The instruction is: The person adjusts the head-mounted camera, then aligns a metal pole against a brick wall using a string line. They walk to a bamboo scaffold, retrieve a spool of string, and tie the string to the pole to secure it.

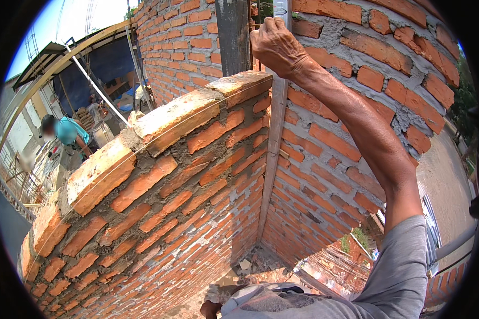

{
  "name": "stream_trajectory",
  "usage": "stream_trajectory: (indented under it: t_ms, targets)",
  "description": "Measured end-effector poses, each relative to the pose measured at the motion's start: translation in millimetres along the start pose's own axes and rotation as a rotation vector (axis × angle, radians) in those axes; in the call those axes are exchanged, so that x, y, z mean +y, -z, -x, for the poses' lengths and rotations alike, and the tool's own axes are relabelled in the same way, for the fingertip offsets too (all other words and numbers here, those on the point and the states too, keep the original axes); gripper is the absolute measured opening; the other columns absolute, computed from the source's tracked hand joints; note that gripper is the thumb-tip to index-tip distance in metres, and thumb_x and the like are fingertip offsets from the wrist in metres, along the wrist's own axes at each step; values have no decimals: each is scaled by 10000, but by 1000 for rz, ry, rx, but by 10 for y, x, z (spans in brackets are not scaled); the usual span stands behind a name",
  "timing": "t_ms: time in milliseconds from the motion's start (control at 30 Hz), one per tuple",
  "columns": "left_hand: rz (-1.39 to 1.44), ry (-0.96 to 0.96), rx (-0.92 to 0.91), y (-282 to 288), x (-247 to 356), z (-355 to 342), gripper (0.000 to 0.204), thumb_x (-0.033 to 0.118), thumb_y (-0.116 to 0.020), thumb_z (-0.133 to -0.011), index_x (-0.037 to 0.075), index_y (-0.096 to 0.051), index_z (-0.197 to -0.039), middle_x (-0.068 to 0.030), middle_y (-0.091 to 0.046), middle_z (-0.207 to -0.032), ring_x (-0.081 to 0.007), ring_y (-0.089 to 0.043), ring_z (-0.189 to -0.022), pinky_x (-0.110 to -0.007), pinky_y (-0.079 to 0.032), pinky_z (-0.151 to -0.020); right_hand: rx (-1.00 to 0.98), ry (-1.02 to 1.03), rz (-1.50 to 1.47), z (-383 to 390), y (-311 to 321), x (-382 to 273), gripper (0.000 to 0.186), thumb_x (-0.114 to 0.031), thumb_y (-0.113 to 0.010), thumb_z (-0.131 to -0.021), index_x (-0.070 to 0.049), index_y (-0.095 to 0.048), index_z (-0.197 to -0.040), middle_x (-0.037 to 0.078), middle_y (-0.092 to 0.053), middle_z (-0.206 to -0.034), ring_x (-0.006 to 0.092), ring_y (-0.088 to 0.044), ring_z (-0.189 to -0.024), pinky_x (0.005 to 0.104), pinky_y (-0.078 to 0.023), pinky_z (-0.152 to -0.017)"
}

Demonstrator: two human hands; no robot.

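Note:
My right hand (275,47) is raised at the top of the corner, fingers curled together beside a long grey upright batten (275,117). What it pinches, if anything, is hidden behind the fingers. A thin string (183,118) runs along the upper course of the brick wall (159,204) and ends near the batten. Pale bricks (181,118) form the top course, with mortar in the joints. Low at the bottom edge, part of my left hand (211,308) shows beside my shirt; its fingers are too dark and cut off to read.
A second brick wall (330,143) meets the first at the corner. Behind the corner stands a dark post (234,37). Rubble (250,266) lies at the wall's foot. At the far left, a person in a teal shirt (72,130) bends beside a pale pole (98,87).

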State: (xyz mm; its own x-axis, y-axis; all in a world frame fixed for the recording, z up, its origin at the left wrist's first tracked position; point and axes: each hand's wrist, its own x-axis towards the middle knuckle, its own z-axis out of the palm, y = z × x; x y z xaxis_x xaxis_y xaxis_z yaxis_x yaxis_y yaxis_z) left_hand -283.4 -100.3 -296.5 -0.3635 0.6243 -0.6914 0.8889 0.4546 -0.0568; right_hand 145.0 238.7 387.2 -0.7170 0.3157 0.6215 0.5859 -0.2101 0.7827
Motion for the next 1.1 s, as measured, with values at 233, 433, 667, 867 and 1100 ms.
stream_trajectory:
  t_ms: [233, 433, 667, 867, 1100]
  targets:
    - [-19, -2, -20, 170, 206, -31, 612, 565, -714, -674, 54, -715, -1011, -149, -707, -1067, -286, -681, -1014, -413, -555, -828, -27, -123, 29, 445, 311, 405, 199, 7, -667, -751, 54, -570, -918, 175, -590, -751, 270, -611, -803, 385, -526, -736]
    - [-62, -195, 7, -38, 158, -376, 603, 595, -596, -781, 162, -613, -1201, -170, -595, -1224, -311, -585, -1142, -462, -493, -911, -78, -198, 97, 473, 305, 668, 225, 22, -671, -700, 39, -577, -904, 206, -601, -752, 275, -616, -803, 410, -483, -725]
    - [-198, -389, -41, -313, 56, -691, 580, 594, -562, -826, 214, -585, -1263, -189, -586, -1247, -350, -589, -1127, -489, -497, -898, 20, -253, 77, 304, 215, 551, 231, 13, -696, -685, 29, -596, -893, 201, -611, -738, 301, -631, -840, 440, -506, -751]
    - [-165, -220, -41, -211, 78, -559, 631, 589, -664, -723, 138, -649, -1165, -161, -634, -1201, -306, -625, -1092, -431, -513, -878, 72, -323, -3, 397, 465, 661, 216, 23, -593, -734, 10, -546, -944, 181, -603, -826, 339, -607, -859, 450, -502, -793]
    - [28, -446, 169, 1410, 1270, 165, 519, 431, -788, -706, 30, -711, -1026, -178, -699, -1013, -336, -663, -982, -420, -512, -856, 45, -356, 71, 401, 487, 895, 230, 39, -567, -747, 13, -562, -975, 180, -632, -847, 335, -621, -902, 448, -474, -832]
